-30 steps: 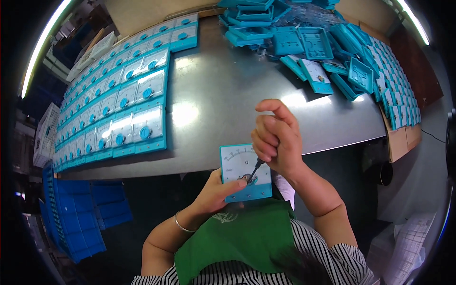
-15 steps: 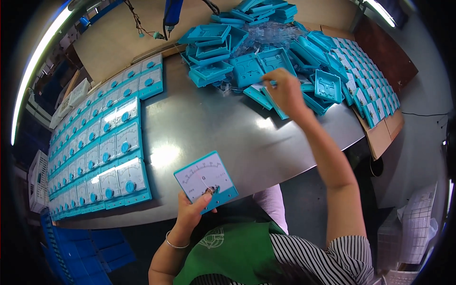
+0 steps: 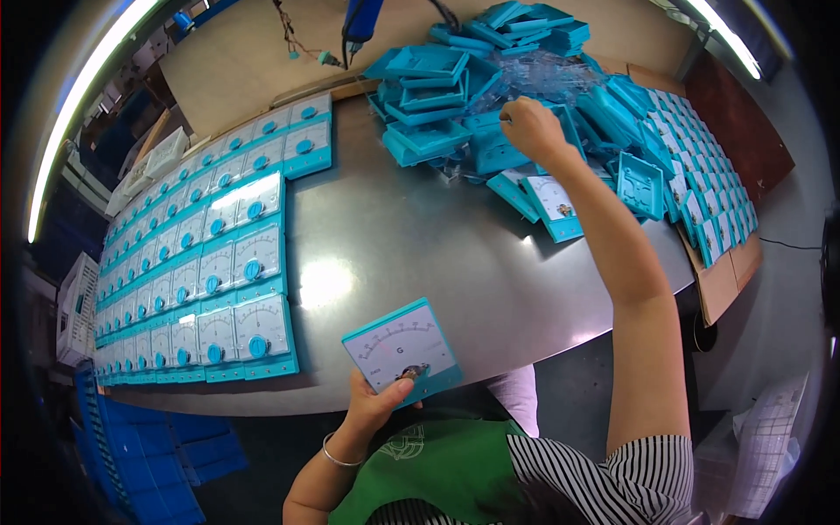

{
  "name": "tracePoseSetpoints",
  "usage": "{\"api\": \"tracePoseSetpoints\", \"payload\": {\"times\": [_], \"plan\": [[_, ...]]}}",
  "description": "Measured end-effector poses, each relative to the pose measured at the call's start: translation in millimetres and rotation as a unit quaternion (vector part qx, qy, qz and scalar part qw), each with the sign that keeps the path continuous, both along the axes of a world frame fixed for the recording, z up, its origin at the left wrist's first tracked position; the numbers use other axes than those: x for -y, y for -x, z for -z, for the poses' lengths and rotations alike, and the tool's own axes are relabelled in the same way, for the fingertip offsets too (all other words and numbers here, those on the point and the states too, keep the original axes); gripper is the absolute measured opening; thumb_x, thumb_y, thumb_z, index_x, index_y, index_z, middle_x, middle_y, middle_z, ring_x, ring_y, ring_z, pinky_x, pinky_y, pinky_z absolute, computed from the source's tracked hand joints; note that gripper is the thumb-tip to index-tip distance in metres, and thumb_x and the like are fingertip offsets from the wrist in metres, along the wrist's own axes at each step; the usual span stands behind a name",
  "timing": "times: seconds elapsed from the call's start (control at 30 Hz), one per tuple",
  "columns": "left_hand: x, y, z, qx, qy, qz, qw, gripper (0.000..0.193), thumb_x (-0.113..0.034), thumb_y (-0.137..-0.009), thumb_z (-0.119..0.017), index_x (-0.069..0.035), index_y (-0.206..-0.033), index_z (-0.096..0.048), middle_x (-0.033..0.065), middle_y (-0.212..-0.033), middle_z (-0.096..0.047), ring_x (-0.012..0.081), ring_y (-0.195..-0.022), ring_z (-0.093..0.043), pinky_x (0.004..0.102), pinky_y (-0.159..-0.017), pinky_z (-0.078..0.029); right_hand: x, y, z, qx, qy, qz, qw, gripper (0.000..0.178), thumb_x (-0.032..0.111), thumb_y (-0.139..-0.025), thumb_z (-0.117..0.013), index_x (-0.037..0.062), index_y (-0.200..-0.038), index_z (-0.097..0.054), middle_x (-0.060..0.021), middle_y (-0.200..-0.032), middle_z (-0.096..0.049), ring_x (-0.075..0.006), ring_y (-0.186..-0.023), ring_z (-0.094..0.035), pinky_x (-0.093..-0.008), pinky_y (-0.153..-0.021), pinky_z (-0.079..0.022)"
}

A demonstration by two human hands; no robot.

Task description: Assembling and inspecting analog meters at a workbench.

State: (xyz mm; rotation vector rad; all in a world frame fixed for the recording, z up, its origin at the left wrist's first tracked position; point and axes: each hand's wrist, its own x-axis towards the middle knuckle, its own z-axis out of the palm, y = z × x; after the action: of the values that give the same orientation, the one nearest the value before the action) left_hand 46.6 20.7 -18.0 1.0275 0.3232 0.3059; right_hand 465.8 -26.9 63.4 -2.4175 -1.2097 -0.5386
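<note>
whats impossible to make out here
All in the head view:
Right hand: whether it holds anything; its own back hides the palm.
Left hand: the part hidden behind the dial meter.
Blue tool: its upper end, cut off by the top edge.
Clear plastic pieces: their number, too jumbled.

Bright tube lights (image 3: 92, 114), tabletop (image 3: 420, 254) glare, curved edges, dark corners

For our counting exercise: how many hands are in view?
2: left hand, lower middle, holding a dial meter; right hand, upper right, by the turquoise casings.
</note>
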Motion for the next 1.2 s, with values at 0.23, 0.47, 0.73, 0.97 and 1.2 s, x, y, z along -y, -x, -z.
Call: {"api": "tracePoseSetpoints", "payload": {"times": [0.23,0.47,0.73,0.97,1.2], "plan": [[-6.2,-1.8,0.8,0.009,0.024,0.012,1.0,0.039,-0.014,-0.08,-0.071,0.004,-0.111,-0.055,0.0117,-0.096,-0.062,0.0195,-0.078,-0.063,0.0316,-0.058,-0.057,-38.7,68.3,54.2,0.002,0.164,-0.084,0.983,0.017,0.014,-0.079,-0.054,0.0011,-0.087,-0.063,-0.0217,-0.089,-0.064,-0.0407,-0.078,-0.063,-0.0474,-0.068,-0.052],[-7.3,0.6,4.4,0.017,0.0,0.017,1.0,0.034,-0.014,-0.081,-0.071,0.004,-0.107,-0.057,0.0111,-0.094,-0.063,0.0178,-0.077,-0.063,0.031,-0.059,-0.057,-21.3,155.6,71.9,-0.012,0.192,-0.125,0.973,0.012,0.01,-0.08,-0.053,-0.0005,-0.085,-0.058,-0.0222,-0.095,-0.062,-0.0383,-0.076,-0.065,-0.0433,-0.064,-0.054],[5.3,21.6,4.1,0.016,-0.053,0.024,0.998,0.028,-0.01,-0.084,-0.068,0.002,-0.107,-0.06,0.0076,-0.094,-0.064,0.0137,-0.078,-0.062,0.0278,-0.062,-0.055,36.4,189.6,49.6,-0.336,-0.26,-0.236,0.874,0.013,0.011,-0.083,-0.061,0.0,-0.084,-0.055,-0.0143,-0.085,-0.067,-0.0138,-0.054,-0.061,-0.0274,-0.044,-0.044],[20.0,70.4,7.5,-0.022,-0.171,0.093,0.981,0.032,-0.007,-0.081,-0.069,0.003,-0.11,-0.06,0.007,-0.092,-0.067,0.0129,-0.083,-0.062,0.029,-0.074,-0.051,116.6,231.3,39.1,-0.571,-0.08,-0.104,0.811,0.022,0.011,-0.089,-0.058,-0.0058,-0.103,-0.059,-0.0129,-0.075,-0.068,-0.0078,-0.048,-0.055,-0.022,-0.039,-0.038],[22.3,55.9,2.9,-0.018,-0.425,0.139,0.894,0.035,-0.005,-0.076,-0.07,-0.001,-0.11,-0.061,0.017,-0.11,-0.063,0.0234,-0.087,-0.066,0.0302,-0.076,-0.053,77.3,218.7,53.5,-0.171,-0.031,-0.28,0.944,0.036,0.008,-0.076,-0.066,0.0023,-0.111,-0.062,-0.0128,-0.103,-0.061,-0.0259,-0.072,-0.062,-0.0338,-0.063,-0.05]]}}
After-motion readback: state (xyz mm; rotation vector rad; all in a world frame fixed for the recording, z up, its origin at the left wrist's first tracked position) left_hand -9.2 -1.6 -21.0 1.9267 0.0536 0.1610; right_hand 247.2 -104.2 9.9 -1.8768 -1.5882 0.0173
